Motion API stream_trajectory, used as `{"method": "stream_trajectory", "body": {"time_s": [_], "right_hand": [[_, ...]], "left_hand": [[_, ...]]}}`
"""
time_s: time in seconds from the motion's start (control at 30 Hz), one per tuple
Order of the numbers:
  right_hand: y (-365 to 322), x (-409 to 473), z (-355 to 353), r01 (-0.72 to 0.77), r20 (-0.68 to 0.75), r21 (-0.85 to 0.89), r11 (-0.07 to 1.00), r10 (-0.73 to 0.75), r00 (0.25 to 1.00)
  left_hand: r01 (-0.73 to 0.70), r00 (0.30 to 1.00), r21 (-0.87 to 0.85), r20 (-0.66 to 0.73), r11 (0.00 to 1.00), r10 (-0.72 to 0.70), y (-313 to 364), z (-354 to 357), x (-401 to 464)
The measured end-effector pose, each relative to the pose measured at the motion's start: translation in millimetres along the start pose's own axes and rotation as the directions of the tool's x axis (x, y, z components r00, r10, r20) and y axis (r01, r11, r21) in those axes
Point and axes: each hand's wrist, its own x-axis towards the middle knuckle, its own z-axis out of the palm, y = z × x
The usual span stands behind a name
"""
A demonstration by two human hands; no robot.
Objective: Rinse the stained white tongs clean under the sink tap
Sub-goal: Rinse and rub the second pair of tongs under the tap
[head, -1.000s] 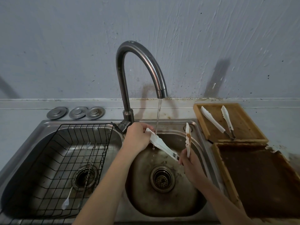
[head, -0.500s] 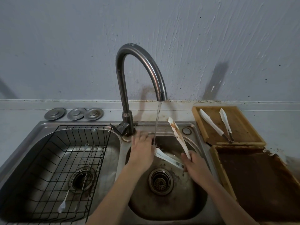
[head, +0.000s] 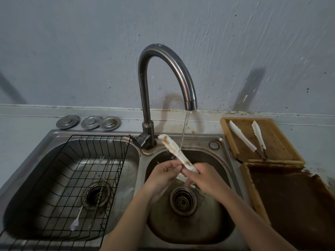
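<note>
The white tongs (head: pixel 174 149), smeared with brown stains near their tip, slant up to the left over the right sink basin (head: pixel 224 223). Water runs from the curved tap (head: pixel 163 73) and hits the tongs at mid-length. My right hand (head: pixel 204 175) grips the lower handle end of the tongs. My left hand (head: pixel 163 171) pinches the tongs from the left, fingertips against the white arm just below the stream. The hinge end is hidden between my hands.
A black wire rack (head: pixel 72 178) with thin utensils fills the left basin. Three metal drain lids (head: pixel 88 122) lie behind it. On the right counter, a wooden tray (head: pixel 281 145) holds another pair of white tongs (head: pixel 253 140); a larger brown-stained tray (head: pixel 290 205) sits nearer me.
The tongs' arms, spread apart before, have come together and now point up-left under the stream. My left hand slid down from the arm's tip to meet my right hand.
</note>
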Motion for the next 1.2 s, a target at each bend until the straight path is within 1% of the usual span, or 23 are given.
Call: {"method": "stream_trajectory", "body": {"time_s": [0.03,0.1,0.17,0.23,0.33,0.47,0.53,0.57,0.63,0.7,0.77,0.83,0.9,0.97,1.03,1.1,1.13,1.2], "right_hand": [[-3.8,2.2,0.2,0.002,-0.006,0.033,0.999,-0.002,1.000],[-9.4,7.5,0.8,0.030,-0.021,0.016,0.999,-0.030,0.999],[-14.9,11.5,1.8,0.063,-0.027,-0.057,0.996,-0.065,0.998],[-19.3,13.7,3.0,0.081,-0.014,-0.079,0.994,-0.082,0.997],[-26.8,14.3,1.3,0.082,0.028,-0.020,0.996,-0.082,0.996],[-32.2,16.2,1.0,0.000,0.063,0.196,0.981,-0.013,0.998],[-31.5,14.9,2.1,-0.010,0.054,0.241,0.971,-0.004,0.999],[-31.3,13.6,2.7,-0.005,0.052,0.237,0.971,-0.008,0.999],[-30.4,10.1,3.7,0.009,0.060,0.189,0.982,-0.020,0.998],[-28.3,8.0,4.3,0.012,0.068,0.148,0.989,-0.022,0.997],[-24.7,8.1,5.1,-0.004,0.056,0.142,0.990,-0.004,0.998],[-19.5,6.7,1.3,-0.004,0.019,0.125,0.992,0.001,1.000],[-13.0,3.1,-4.0,0.012,0.021,0.086,0.996,-0.014,1.000],[-6.0,-2.3,-9.5,0.023,0.070,0.037,0.999,-0.026,0.997],[1.3,-7.1,-12.8,0.028,0.111,-0.006,1.000,-0.028,0.993],[6.6,-9.5,-13.3,0.031,0.120,-0.043,0.999,-0.025,0.992],[9.1,-10.3,-14.1,0.027,0.113,-0.052,0.998,-0.021,0.993],[13.7,-11.6,-16.9,0.013,0.102,-0.049,0.999,-0.008,0.995]], "left_hand": [[0.019,1.000,-0.105,0.007,0.994,-0.018,0.9,1.3,0.1],[0.050,0.999,-0.254,0.006,0.966,-0.050,3.2,4.8,-0.7],[0.042,0.998,-0.316,-0.031,0.948,-0.055,5.0,6.2,0.3],[0.026,0.997,-0.356,-0.056,0.934,-0.049,7.4,5.9,1.2],[0.032,0.998,-0.346,-0.048,0.938,-0.052,12.2,3.6,2.2],[0.033,0.998,-0.314,-0.046,0.949,-0.050,15.5,6.3,1.3],[0.051,0.995,-0.295,-0.070,0.954,-0.074,16.3,9.2,1.6],[0.069,0.990,-0.278,-0.101,0.958,-0.100,16.0,10.4,2.9],[0.108,0.965,-0.257,-0.206,0.960,-0.163,14.4,11.2,7.3],[0.130,0.937,-0.281,-0.280,0.951,-0.210,12.2,12.0,11.9],[0.143,0.939,-0.298,-0.262,0.944,-0.225,11.3,13.9,12.1],[0.179,0.952,-0.273,-0.193,0.945,-0.236,13.2,18.4,8.6],[0.207,0.959,-0.264,-0.137,0.942,-0.249,13.2,20.1,6.5],[0.218,0.947,-0.337,-0.152,0.916,-0.281,10.8,17.2,8.0],[0.206,0.925,-0.461,-0.196,0.863,-0.326,3.0,10.3,13.1],[0.190,0.905,-0.541,-0.226,0.819,-0.359,-5.2,6.6,17.6],[0.198,0.902,-0.540,-0.226,0.818,-0.367,-8.8,7.9,18.9],[0.243,0.911,-0.473,-0.190,0.847,-0.367,-12.4,14.9,16.1]]}}
